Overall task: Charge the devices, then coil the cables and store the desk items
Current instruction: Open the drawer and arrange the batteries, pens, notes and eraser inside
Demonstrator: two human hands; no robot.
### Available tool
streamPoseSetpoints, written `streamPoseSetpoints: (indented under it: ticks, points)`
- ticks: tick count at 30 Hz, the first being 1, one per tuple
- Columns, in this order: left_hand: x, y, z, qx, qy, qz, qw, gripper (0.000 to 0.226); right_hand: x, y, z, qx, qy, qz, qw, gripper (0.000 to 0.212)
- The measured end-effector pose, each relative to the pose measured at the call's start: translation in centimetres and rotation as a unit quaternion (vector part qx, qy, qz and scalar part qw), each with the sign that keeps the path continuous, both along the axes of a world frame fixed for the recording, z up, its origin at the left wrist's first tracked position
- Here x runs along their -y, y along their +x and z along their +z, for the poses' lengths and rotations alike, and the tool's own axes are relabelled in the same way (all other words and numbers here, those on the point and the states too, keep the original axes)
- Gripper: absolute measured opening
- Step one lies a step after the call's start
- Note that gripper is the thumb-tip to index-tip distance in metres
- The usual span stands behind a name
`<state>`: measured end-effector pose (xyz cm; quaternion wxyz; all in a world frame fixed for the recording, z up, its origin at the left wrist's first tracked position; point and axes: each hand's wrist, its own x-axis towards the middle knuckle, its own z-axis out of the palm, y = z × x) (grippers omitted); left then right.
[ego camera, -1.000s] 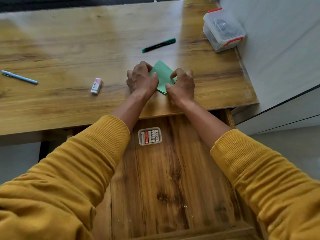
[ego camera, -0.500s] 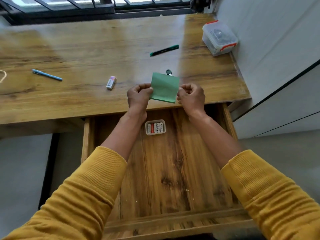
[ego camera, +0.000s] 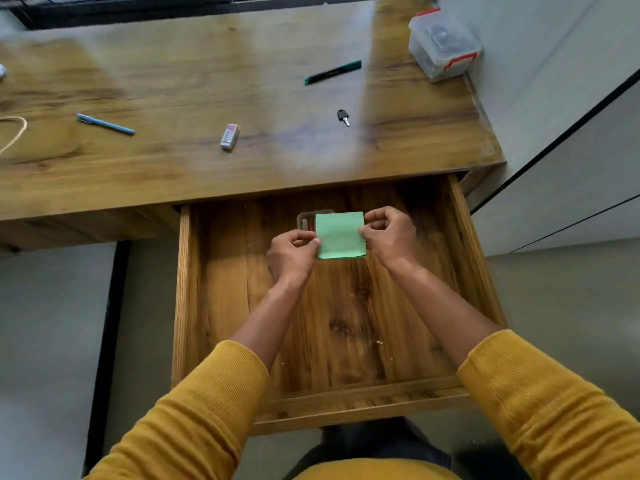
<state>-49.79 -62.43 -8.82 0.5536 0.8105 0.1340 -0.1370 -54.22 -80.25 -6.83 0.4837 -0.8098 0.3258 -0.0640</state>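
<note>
Two hands hold a green note pad [ego camera: 340,234] over the open drawer [ego camera: 349,327]. The left hand [ego camera: 292,256] pinches the pad's left edge in a narrow grip of thumb and fingers; the right hand [ego camera: 389,237] pinches its right edge the same way. Just behind the pad, partly hidden, a small clear tray [ego camera: 306,220] lies in the drawer. On the counter [ego camera: 173,81] lie a blue pen [ego camera: 105,123], an eraser [ego camera: 230,136], a key [ego camera: 343,117], a green marker [ego camera: 332,72] and, at the far right corner, a clear box [ego camera: 443,45] with red latches.
</note>
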Motion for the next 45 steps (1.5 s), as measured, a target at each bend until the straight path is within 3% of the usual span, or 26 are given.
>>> streamPoseSetpoints:
  ticks: [10,22,26,32,40,45]
  points:
    - [0.1,-2.6,-5.3,-0.044,0.121,-0.082,0.988,0.016,0.1,-2.2,-5.0,-0.1,-0.072,0.041,0.992,0.024]
    - [1.1,-2.1,-5.1,-0.001,0.154,-0.09,0.984,0.015,0.0,-1.8,-6.6,-0.114,-0.085,0.046,0.989,0.026]
    - [1.0,-2.3,-3.5,0.037,0.155,-0.109,0.981,0.018,-0.1,-2.1,-5.7,-0.086,-0.122,0.061,0.987,0.018]
    - [1.2,-1.0,0.1,0.118,0.131,-0.201,0.964,0.022,-0.5,-0.5,-2.0,-0.001,-0.254,0.13,0.958,0.01]
    - [2.5,7.2,4.2,0.21,0.137,-0.146,0.957,0.017,1.0,8.1,2.9,0.092,-0.269,0.129,0.95,0.007]
    - [5.0,13.1,6.3,0.257,0.164,-0.149,0.941,0.016,3.0,15.2,4.3,0.101,-0.285,0.12,0.945,0.02]
